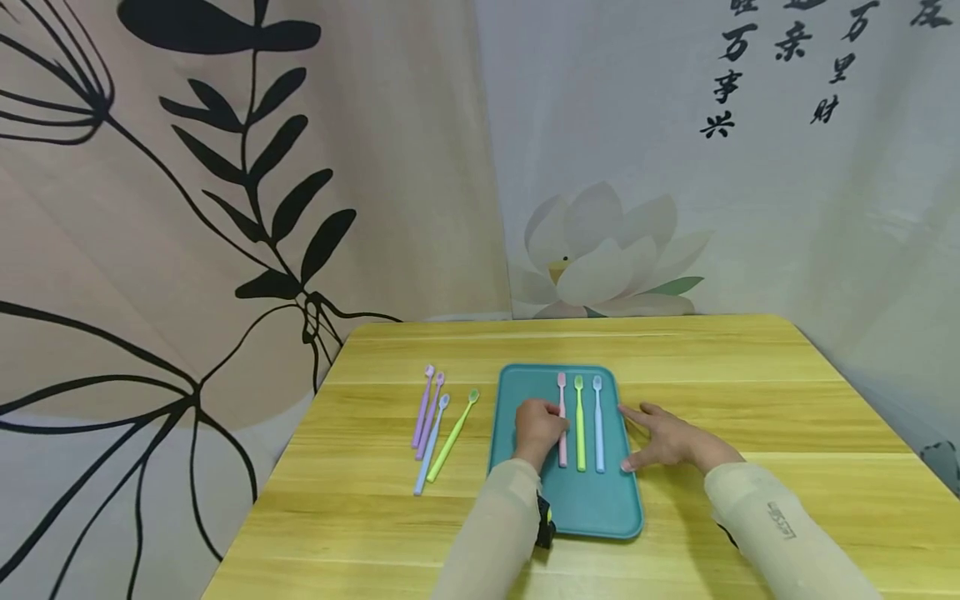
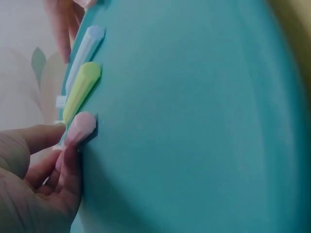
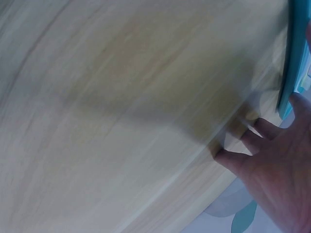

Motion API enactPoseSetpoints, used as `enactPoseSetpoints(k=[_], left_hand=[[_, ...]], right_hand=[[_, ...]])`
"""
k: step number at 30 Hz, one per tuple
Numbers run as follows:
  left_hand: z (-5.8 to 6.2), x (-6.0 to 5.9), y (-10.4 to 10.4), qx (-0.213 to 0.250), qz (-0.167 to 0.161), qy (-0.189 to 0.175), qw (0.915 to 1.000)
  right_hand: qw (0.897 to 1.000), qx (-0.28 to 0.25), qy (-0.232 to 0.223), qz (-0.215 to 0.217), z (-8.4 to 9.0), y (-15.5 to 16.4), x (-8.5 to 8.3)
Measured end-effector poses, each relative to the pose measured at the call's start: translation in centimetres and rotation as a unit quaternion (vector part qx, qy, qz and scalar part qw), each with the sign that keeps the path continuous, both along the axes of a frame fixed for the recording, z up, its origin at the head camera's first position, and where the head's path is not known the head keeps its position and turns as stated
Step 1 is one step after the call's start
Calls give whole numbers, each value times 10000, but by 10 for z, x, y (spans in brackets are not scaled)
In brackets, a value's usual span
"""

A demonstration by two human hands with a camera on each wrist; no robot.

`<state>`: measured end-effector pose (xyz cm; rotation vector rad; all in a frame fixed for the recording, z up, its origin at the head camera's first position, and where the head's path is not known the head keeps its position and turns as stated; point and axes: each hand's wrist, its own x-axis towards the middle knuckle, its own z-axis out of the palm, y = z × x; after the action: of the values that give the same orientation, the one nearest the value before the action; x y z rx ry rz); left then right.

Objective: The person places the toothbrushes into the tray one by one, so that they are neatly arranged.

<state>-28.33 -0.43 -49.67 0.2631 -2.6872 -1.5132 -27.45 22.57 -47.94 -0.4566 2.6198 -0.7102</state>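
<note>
In the head view, a teal tray (image 1: 525, 392) lies on the yellow wooden desk (image 1: 750, 392), and three toothbrushes rest on it side by side: a pink toothbrush (image 1: 562, 398), a green toothbrush (image 1: 579, 421) and a blue toothbrush (image 1: 598, 425). The left hand (image 1: 537, 427) is on the tray with curled fingers at the pink one. To do this step well, I think the pink handle should stay parallel to its neighbours, without pushing them. The right hand (image 1: 663, 437) lies flat, its fingers spread, at the right rim of the tray. Four more toothbrushes (image 1: 438, 429) lie on the desk left of the tray.

In the left wrist view, the fingers (image 2: 43, 138) close around the pink handle near its end; the green and blue handles lie just beside it.

In the right wrist view, the right hand (image 3: 277, 179) is open on the desk, holding nothing, its thumb touching the tray edge (image 3: 294, 63).
</note>
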Motion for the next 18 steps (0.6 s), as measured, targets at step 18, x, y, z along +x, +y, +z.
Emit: enactPoseSetpoints(k=[18], left_hand=[[26,-23,-90,355,121,694,9969]], right_hand=[[10000,-32,-12,-35,0,0,0]])
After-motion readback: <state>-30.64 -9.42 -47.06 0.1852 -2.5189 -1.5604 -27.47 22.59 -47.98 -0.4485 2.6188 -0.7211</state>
